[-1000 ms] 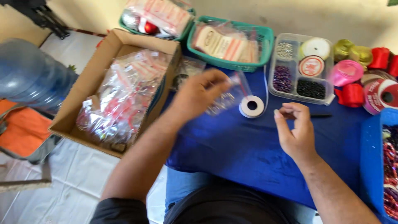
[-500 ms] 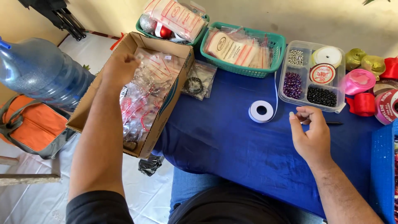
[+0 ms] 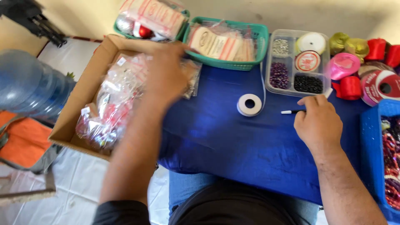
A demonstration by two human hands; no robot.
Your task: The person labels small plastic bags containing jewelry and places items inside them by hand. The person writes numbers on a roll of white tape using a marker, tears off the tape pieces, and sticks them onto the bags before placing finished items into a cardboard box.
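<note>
A blurred left hand (image 3: 166, 77), grip unclear, hovers over light, slippery, crinkly plastic packets (image 3: 112, 104) in a cardboard box (image 3: 73, 112), best pinched by an edge, while the right hand (image 3: 318, 123) rests loosely curled on the blue bench (image 3: 233, 146) touching a pen (image 3: 289, 111).

Person seen from above, with bare forearms and dark clothing.

The left hand (image 3: 166, 77) and right hand (image 3: 318, 121) are bare, with no rings, watch or gloves visible. A black short sleeve ends at the left upper arm; a black top covers the torso, over blue trousers.
</note>
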